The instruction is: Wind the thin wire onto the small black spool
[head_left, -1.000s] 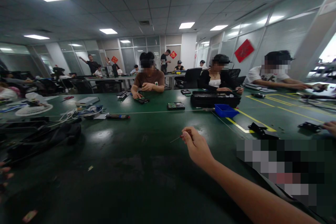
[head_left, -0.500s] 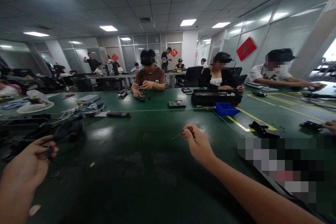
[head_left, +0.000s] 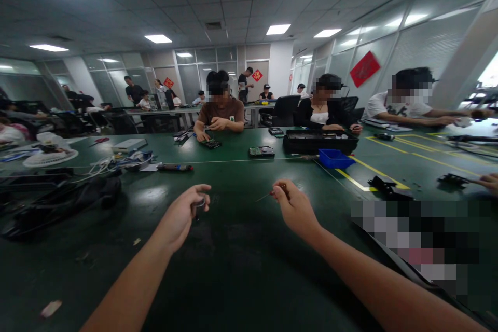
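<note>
Now | left hand (head_left: pixel 184 216) curled round small dark object (head_left: pixel 199 207) (outline unclear) | right hand (head_left: pixel 294 206) pinching thin tool (head_left: pixel 264 197), inner end covered

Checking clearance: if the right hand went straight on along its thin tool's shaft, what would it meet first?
Probably the small dark object in the left hand; depth is unclear, so the thin tool might pass just below.

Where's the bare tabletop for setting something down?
The green table looks bare between the forearms, and beyond the left hand and right hand toward the hard drive. Crowded: left side, with cables and grey box; also around the blue tray and black case.
</note>
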Demonstrator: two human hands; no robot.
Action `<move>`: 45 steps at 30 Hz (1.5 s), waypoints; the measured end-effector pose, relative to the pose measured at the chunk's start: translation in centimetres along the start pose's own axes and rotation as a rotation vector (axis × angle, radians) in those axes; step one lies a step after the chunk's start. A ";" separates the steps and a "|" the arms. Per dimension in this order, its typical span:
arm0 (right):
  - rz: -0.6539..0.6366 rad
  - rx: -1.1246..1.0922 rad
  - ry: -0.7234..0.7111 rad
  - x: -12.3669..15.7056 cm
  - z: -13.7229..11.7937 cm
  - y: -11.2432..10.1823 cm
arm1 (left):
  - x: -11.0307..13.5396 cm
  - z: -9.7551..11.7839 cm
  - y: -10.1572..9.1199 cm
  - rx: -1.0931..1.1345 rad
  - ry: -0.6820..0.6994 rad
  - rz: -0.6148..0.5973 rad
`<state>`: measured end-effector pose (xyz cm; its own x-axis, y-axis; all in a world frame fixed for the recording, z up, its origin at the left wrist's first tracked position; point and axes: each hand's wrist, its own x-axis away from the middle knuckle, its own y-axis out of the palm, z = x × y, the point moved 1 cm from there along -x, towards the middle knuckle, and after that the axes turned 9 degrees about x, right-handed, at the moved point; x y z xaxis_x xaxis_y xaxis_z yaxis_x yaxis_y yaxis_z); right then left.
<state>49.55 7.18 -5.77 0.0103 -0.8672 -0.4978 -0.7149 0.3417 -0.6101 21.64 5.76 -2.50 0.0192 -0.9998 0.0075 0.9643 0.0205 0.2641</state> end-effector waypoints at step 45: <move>0.082 -0.127 -0.041 0.6 -0.4 -0.2 | -2.7 -7.8 6.3 -0.557 0.312 -0.234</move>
<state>49.45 6.49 -5.70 -0.0256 -0.8220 -0.5689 -0.7973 0.3601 -0.4844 29.70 8.55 -8.36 -0.2121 -0.9332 -0.2901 0.9429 -0.1174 -0.3116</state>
